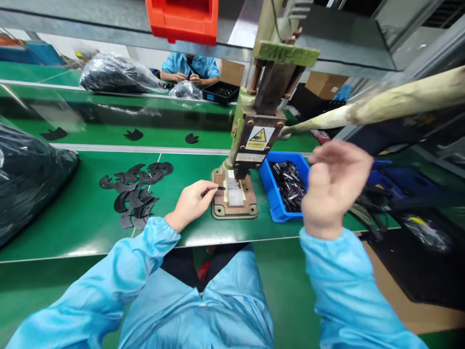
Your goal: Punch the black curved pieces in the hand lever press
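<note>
My left hand (192, 202) pinches a small, thin black plastic piece (221, 188) between thumb and fingertips. The tip of that piece reaches the pale metal fixture block (234, 191) on the base of a green hand press (250, 140). Directly above the block stands the press ram (241, 172). My right hand (336, 182) is raised to the right of the press, smeared by motion. Its fingers are loosely bent and apart from the thumb, with nothing seen in them. It is below the wrapped press lever (385, 104), apart from it.
Beside the press, a blue bin (278, 213) holds many small black parts. Curved black pieces (136, 194) lie in a cluster at left, near a dark plastic bag (29, 179). Behind runs a green belt (163, 135) with several black pieces. Across it, a co-worker (191, 68) handles something.
</note>
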A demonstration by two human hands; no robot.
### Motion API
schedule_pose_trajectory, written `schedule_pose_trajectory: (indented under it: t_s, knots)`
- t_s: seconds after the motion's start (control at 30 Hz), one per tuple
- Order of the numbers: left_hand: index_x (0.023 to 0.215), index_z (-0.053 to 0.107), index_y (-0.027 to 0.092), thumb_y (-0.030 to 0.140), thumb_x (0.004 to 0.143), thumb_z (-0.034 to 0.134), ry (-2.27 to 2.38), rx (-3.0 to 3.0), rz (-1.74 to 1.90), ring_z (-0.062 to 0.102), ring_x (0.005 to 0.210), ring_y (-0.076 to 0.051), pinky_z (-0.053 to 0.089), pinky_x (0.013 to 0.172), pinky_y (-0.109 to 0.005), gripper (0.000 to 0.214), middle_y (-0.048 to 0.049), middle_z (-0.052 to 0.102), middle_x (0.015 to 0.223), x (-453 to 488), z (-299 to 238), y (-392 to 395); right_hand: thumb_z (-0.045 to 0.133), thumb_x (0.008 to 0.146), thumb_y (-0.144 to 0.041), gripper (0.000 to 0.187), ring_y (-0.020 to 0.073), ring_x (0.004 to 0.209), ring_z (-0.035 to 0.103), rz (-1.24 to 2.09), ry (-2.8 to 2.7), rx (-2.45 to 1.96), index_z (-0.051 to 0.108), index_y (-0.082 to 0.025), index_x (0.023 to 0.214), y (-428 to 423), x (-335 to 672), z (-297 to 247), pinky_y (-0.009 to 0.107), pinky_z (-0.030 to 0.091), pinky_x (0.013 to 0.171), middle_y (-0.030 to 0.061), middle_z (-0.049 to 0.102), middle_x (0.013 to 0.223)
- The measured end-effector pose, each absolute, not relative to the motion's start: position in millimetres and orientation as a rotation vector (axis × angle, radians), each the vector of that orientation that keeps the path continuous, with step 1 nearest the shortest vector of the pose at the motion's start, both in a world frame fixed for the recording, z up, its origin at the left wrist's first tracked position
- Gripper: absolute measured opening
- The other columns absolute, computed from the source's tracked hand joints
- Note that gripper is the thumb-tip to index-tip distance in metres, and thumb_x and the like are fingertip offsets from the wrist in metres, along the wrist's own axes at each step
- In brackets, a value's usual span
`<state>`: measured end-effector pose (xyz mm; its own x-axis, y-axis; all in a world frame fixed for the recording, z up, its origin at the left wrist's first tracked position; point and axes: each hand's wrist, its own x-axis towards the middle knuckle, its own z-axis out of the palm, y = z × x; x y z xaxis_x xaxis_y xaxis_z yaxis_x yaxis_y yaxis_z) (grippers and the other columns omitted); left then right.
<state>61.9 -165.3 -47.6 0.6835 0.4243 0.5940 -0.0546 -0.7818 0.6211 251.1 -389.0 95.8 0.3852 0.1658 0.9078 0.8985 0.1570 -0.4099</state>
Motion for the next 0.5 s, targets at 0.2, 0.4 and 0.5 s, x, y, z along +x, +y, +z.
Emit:
schedule_pose_trajectory:
  t_s: [0.2, 0.4, 0.5]
  knots:
    - [0.119, 0.079, 0.024, 0.019, 0.104, 0.058, 0.195, 2.589, 0.804, 0.074, 0.117, -0.024, 0.060, 0.103, -0.036, 0.027, -0.0059, 0.081, 0.121, 110.1, -57.0, -155.5, 0.040, 0.111, -0.047, 0.053, 0.0176, 0.111, 0.080, -0.521, -1.252, -1.116, 0.064, -0.007, 0.135, -370.3, 265.7, 191.9, 0.039, 0.060, 0.099, 0.0056, 0.074, 0.115]
    - [0.128, 0.078, 0.027, 0.017, 0.104, 0.054, 0.060, 2.755, 0.650, 0.071, 0.122, -0.025, 0.059, 0.105, -0.038, 0.035, -0.0082, 0.076, 0.129, 111.4, -47.9, -155.3, 0.069, 0.099, -0.051, 0.036, 0.0132, 0.076, 0.068, -0.492, -1.167, -1.046, 0.058, -0.022, 0.081, -385.4, 241.2, 145.2, 0.047, 0.066, 0.094, -0.0039, 0.056, 0.074]
    - [0.128, 0.078, 0.026, 0.016, 0.103, 0.053, 0.045, 2.761, 0.627, 0.071, 0.120, -0.025, 0.060, 0.103, -0.038, 0.037, -0.0089, 0.076, 0.126, 114.6, -45.2, -156.3, 0.073, 0.095, -0.044, 0.036, 0.0188, 0.079, 0.065, -0.554, -1.213, -1.012, 0.053, -0.025, 0.072, -395.4, 236.2, 104.3, 0.059, 0.062, 0.105, -0.0019, 0.054, 0.068]
